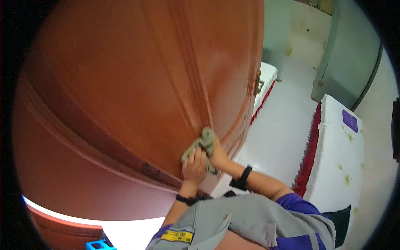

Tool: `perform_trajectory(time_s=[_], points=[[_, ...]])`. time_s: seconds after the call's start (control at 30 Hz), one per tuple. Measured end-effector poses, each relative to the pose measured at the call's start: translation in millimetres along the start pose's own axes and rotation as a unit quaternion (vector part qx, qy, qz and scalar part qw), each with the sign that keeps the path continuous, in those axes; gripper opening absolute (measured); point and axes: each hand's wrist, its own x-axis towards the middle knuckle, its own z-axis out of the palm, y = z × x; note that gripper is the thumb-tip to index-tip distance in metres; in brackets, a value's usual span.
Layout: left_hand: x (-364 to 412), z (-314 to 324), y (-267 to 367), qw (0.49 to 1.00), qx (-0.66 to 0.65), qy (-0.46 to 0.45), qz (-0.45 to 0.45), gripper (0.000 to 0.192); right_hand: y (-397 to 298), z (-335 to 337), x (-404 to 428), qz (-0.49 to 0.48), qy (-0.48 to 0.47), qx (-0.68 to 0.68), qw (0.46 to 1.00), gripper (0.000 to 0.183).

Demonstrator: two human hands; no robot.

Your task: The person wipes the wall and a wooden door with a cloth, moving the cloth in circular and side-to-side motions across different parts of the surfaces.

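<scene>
A grey-green cloth (207,139) is bunched against the lower part of a reddish-brown panelled door (131,78). My left hand (194,166) grips the cloth's near left side, fingers bent over it. On the other side, my right hand (219,155) is closed around the bunched part, with its fingers mostly hidden behind the fabric. Both hands are close together, beside the door's raised moulding. Black straps circle both wrists. A metal lever handle (258,83) is on the door's right edge, above and to the right of my hands.
Beyond the door's edge runs a pale tiled floor (275,125). A bed with a white cover (334,162) and red skirt stands at right, bearing a purple item (350,121). Frosted glass panels (350,59) stand behind. A blue plastic object (99,244) is at lower left.
</scene>
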Motion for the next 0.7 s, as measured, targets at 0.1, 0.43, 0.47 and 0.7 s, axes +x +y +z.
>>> perform_trajectory(time_s=[0.1,0.43,0.47,0.7], points=[[-12,3,16,1.0,0.006,0.004,0.015,0.026,22,-1,-14,-0.023,-0.063,0.097,0.993,0.059],[84,-48,-2,0.993,-0.107,0.028,-0.034,0.031,-66,-58,40,-0.11,0.02,0.173,0.979,0.041],[92,-49,-2,0.992,-0.12,0.019,-0.03,0.031,-67,-61,44,-0.096,0.028,0.169,0.981,0.041],[19,10,7,0.99,-0.113,-0.075,0.03,0.03,9,-18,-8,0.038,-0.032,0.031,0.998,0.036]])
